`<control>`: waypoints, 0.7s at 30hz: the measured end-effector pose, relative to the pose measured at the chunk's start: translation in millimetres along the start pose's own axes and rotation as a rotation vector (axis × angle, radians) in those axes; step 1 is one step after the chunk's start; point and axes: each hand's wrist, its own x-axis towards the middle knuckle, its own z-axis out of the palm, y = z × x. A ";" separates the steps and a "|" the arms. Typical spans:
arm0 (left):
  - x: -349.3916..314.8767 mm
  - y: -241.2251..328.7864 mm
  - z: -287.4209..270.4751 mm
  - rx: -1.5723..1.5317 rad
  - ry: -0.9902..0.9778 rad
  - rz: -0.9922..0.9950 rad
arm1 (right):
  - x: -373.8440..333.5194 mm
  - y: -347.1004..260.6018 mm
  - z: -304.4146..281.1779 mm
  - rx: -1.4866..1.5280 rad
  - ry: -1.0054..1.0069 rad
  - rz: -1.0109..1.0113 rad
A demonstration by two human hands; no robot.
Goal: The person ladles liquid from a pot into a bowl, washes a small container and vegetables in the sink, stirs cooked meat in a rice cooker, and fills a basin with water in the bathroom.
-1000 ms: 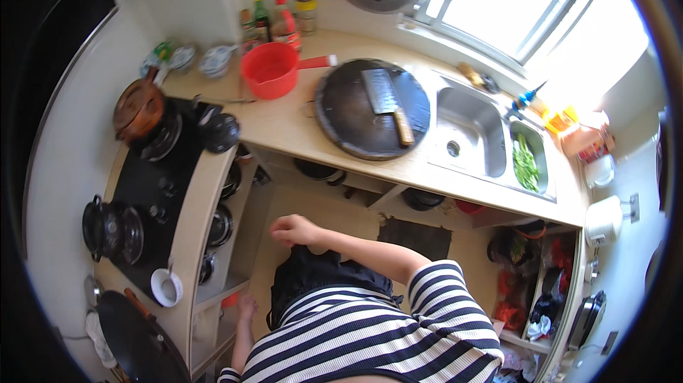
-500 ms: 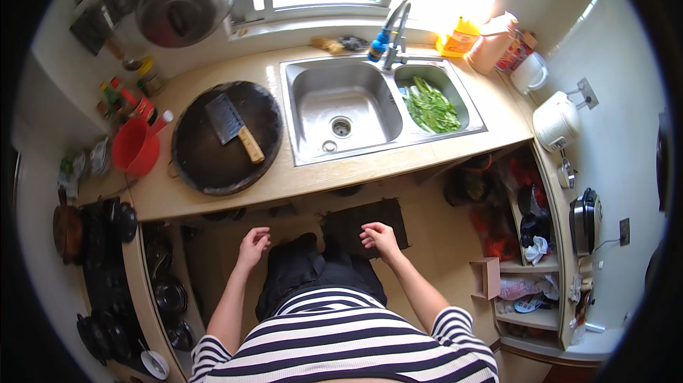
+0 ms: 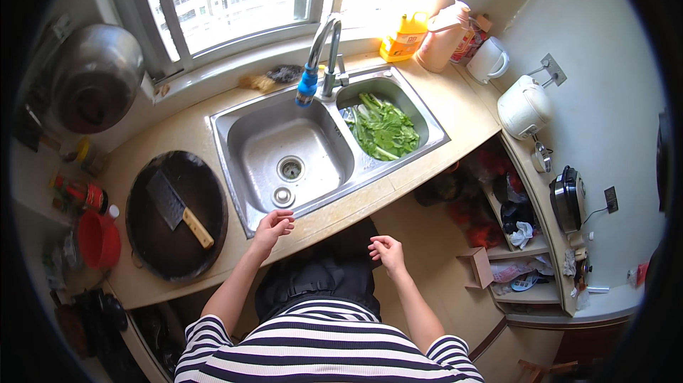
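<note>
My left hand hovers by the front rim of the double steel sink, fingers loosely bent and holding nothing. My right hand hangs in front of the counter edge, its fingers half curled, apart and bare. In the right basin lie green leafy vegetables. The left basin holds only a round drain strainer beside the drain. Over the sink rises a curved faucet with a blue nozzle. Left of the sink, a cleaver with a wooden handle rests on a dark round board.
A yellow jug, a pinkish plastic jug and a white kettle stand at the back right. A white rice cooker sits by the right wall. A red basin is at the left. Open shelves lie below the counter.
My view has turned to the right and come closer to the counter and sink. My left hand has come up to the sink's front rim; both hands stay without anything in them.
</note>
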 end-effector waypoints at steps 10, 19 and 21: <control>87.2 27.9 20.2 0.035 0.067 -0.027 | 97.5 -66.3 -14.9 -0.427 -0.036 -0.325; 122.1 26.7 36.3 -0.183 0.477 -0.097 | 322.6 -187.3 -17.7 -0.779 -0.118 -0.753; 130.2 27.2 48.9 -0.377 0.504 -0.105 | 367.9 -218.0 0.4 -0.955 -0.067 -0.875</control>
